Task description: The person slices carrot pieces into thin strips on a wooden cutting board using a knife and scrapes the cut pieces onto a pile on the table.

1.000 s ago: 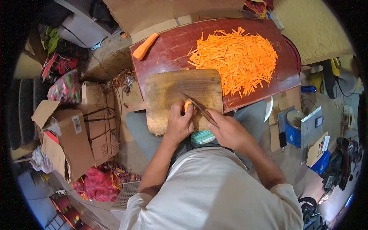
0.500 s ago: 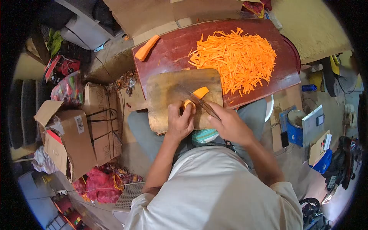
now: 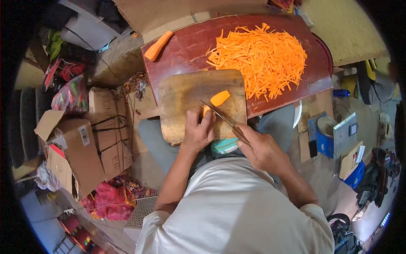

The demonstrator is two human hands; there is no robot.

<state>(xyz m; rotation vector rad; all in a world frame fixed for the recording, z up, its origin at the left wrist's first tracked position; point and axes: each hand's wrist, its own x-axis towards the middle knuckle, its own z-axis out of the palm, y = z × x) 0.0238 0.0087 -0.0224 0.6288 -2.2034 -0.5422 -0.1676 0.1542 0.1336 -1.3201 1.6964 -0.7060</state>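
Note:
My left hand (image 3: 198, 130) pinches a short carrot piece (image 3: 206, 111) on the wooden cutting board (image 3: 177, 93). In my right hand (image 3: 264, 153) is the handle of a knife (image 3: 225, 120), its blade slanting up and left beside that piece. A cut carrot chunk (image 3: 220, 98) lies loose on the board, just beyond the blade. Behind the board, a large heap of carrot strips (image 3: 262, 59) covers part of the dark red table (image 3: 190, 55). One whole peeled carrot (image 3: 158, 45) rests at the table's far left corner.
Cardboard boxes (image 3: 82, 148) stand at the left, with a red mesh sack (image 3: 111, 202) below them. To the right are a blue bucket (image 3: 325, 142) and a blue can (image 3: 341, 92). A cardboard sheet (image 3: 169, 13) borders the table's far edge.
A carrot chunk has come off beyond the knife and now lies separate on the board. My right hand has shifted slightly right and down with the knife. My left hand still pinches its piece.

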